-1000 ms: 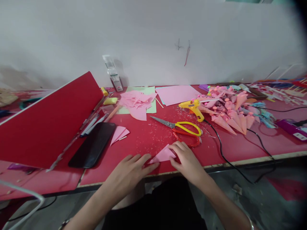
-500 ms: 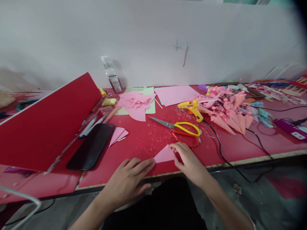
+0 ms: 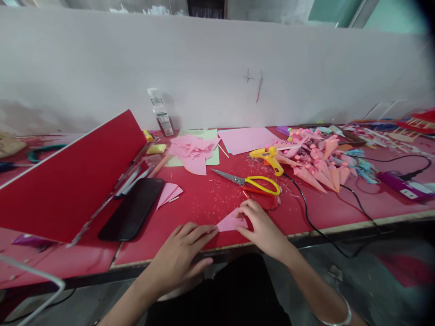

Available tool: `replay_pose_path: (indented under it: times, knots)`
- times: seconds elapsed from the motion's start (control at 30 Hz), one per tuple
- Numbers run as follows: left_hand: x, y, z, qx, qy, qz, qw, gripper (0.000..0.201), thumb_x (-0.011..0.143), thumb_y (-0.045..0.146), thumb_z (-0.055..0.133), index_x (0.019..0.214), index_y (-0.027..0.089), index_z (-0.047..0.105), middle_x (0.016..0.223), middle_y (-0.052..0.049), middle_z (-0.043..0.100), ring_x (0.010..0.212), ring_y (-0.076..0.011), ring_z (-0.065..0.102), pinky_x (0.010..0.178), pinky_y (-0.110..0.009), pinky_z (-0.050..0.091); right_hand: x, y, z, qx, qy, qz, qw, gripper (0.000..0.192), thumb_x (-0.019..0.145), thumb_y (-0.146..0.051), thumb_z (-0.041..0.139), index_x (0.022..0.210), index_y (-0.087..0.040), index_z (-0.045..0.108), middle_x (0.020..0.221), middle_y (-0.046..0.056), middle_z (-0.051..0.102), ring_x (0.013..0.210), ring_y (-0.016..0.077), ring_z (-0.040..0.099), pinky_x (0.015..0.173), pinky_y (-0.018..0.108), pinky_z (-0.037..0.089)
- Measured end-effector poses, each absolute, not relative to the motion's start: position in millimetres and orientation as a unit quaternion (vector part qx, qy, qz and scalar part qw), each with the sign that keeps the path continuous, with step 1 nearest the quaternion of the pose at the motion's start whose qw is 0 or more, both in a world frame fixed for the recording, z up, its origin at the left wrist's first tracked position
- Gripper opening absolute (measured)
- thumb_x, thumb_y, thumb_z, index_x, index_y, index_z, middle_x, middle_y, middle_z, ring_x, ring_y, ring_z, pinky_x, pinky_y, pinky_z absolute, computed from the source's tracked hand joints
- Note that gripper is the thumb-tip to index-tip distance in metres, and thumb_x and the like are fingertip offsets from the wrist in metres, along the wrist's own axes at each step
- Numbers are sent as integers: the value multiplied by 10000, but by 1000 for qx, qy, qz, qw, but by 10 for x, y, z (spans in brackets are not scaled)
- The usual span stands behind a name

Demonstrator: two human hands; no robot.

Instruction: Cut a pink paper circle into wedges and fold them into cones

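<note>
A small pink paper triangle (image 3: 229, 221) lies flat near the front edge of the red table (image 3: 316, 210). My right hand (image 3: 260, 225) presses its fingers on the triangle's right side. My left hand (image 3: 181, 257) rests flat at the table edge, its fingertips touching the triangle's left tip. Just beyond the right hand lie yellow-handled scissors (image 3: 253, 182) and a red loop.
A black phone (image 3: 133, 207) and folded pink paper (image 3: 169, 193) lie to the left beside a tilted red board (image 3: 68, 179). Behind are pink scraps (image 3: 192, 150), a pink sheet (image 3: 247, 137), a yellow glue gun (image 3: 268, 156) with black cord, and a pile of pink paper cones (image 3: 317, 160).
My left hand slid back toward the table edge, so only its fingertips reach the triangle. My right hand stayed on the paper. The camera tilted up slightly.
</note>
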State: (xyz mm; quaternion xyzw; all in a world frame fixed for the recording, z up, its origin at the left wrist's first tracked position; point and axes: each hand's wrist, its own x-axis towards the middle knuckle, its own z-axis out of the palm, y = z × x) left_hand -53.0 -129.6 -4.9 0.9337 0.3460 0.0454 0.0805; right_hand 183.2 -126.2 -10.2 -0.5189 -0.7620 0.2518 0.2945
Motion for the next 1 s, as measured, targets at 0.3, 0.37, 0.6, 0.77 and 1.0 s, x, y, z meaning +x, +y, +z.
replay_pose_path:
  times: [0.3, 0.37, 0.6, 0.77, 1.0]
  knots:
    - [-435, -1205, 1, 920, 372, 111, 56, 504, 829, 358, 450, 1300, 256, 306, 1274, -78, 447, 1124, -230, 434, 920, -401, 377, 1774, -1124, 55, -467, -792, 262, 295, 98, 772, -83, 504, 789, -177, 525, 829, 11, 509, 778, 127, 498, 716, 247, 400]
    - [-391, -1175, 1, 919, 364, 133, 71, 578, 817, 328, 478, 1331, 241, 228, 1298, -99, 421, 1148, -230, 419, 932, -398, 374, 1726, -1116, 106, -439, -799, 271, 308, 104, 785, -80, 488, 803, -179, 517, 834, 9, 519, 779, 119, 507, 710, 232, 404]
    - [-302, -1066, -33, 932, 337, 89, 102, 346, 799, 134, 448, 1139, 198, 459, 1120, -69, 532, 1010, -180, 505, 841, -304, 438, 1873, -973, 63, -517, -802, 114, 277, 108, 801, -142, 471, 897, -170, 511, 917, 57, 540, 891, 177, 505, 797, 300, 409]
    - [-305, -1054, 21, 953, 293, 22, -68, 281, 836, 136, 414, 1104, 180, 482, 959, -57, 576, 829, -179, 532, 697, -306, 435, 2202, -818, -35, -625, -764, -6, 158, 293, 770, -187, 502, 1056, -124, 508, 1004, 127, 536, 1016, 259, 476, 858, 383, 387]
    - [-286, -935, 102, 933, 297, 30, -199, 240, 841, 129, 426, 1066, 181, 493, 863, -46, 576, 783, -173, 519, 650, -302, 367, 2333, -690, -51, -638, -764, 18, 93, 219, 772, -123, 486, 980, -104, 550, 991, 149, 548, 997, 249, 510, 850, 354, 398]
